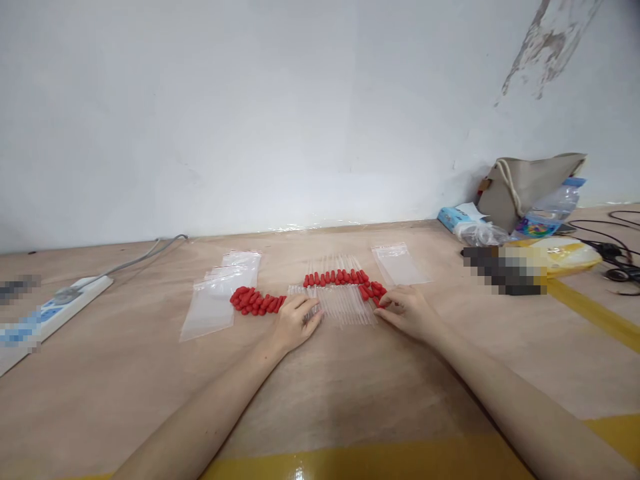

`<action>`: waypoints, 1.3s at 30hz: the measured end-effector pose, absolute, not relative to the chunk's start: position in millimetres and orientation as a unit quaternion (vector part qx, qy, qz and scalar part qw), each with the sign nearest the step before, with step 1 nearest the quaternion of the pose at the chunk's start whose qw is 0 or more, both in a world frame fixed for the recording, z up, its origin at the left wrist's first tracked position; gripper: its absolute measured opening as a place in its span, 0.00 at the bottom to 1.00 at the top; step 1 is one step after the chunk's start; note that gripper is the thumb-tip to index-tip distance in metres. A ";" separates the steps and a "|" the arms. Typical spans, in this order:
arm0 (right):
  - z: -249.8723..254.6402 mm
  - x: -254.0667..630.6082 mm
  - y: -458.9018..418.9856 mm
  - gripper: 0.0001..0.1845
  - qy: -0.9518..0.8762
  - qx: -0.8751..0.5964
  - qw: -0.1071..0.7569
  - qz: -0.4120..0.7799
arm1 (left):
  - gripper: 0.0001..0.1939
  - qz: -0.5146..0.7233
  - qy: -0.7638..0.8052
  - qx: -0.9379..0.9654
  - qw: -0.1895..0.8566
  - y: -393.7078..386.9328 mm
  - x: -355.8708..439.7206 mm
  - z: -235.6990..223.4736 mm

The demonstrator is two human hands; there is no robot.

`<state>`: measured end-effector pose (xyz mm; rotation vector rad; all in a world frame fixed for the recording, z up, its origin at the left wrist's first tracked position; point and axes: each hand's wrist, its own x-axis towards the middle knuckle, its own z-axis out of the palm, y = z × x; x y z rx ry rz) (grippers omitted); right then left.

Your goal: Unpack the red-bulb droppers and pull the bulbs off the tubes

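Note:
Many thin clear tubes (345, 308) lie side by side between my hands, with more clear tubes (333, 261) behind them. At their far ends runs a row of red rubber bulbs (333, 277). My left hand (295, 323) rests at the left end of the near tubes, thumb and fingers curled around a few. A pile of red rubber bulbs (255, 301) sits just left of its fingers. At the right end, the thumb and forefinger of my right hand (407, 312) close on one of the loose red bulbs (371, 291). Its other fingers are bent.
Clear zip bags (213, 297) are stacked at the left, and another zip bag (400, 263) lies behind my right hand. A power strip (75, 297) stands far left. At right are a tissue pack (457, 217), a grey bag (535, 187), a yellow-white packet (570, 257) and cables (620, 250).

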<state>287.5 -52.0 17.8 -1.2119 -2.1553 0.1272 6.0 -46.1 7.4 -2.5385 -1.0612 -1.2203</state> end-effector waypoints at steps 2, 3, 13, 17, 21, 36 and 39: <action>15.9 285.2 -52.4 0.07 -0.821 -0.467 0.325 0.037 | 0.12 -0.400 -0.352 -0.844 0.057 -47.2 5.9 8.3; 15.8 284.4 -53.0 0.08 -0.821 -0.466 0.327 0.035 | 0.13 -0.398 -0.353 -0.845 0.055 -48.2 5.8 9.4; 37.8 279.4 -26.7 0.11 -0.714 -0.596 0.363 0.054 | 0.22 -0.286 -0.376 -0.877 0.086 -60.8 4.2 28.8; 51.4 265.7 -0.2 0.13 -0.674 -0.691 0.249 0.080 | 0.23 -0.234 -0.360 -0.901 0.062 -57.4 1.0 28.5; 54.3 251.7 13.7 0.20 -0.649 -0.727 0.189 0.123 | 0.21 -0.220 -0.367 -0.903 0.038 -56.4 -2.9 27.0; 61.2 248.8 -6.9 0.13 -0.626 -0.696 0.340 0.088 | 0.20 -0.307 -0.373 -0.873 0.068 -57.4 -5.6 21.1; 54.6 249.0 -30.1 0.11 -0.698 -0.594 0.394 0.071 | 0.24 -0.346 -0.372 -0.855 0.104 -58.8 -3.5 23.3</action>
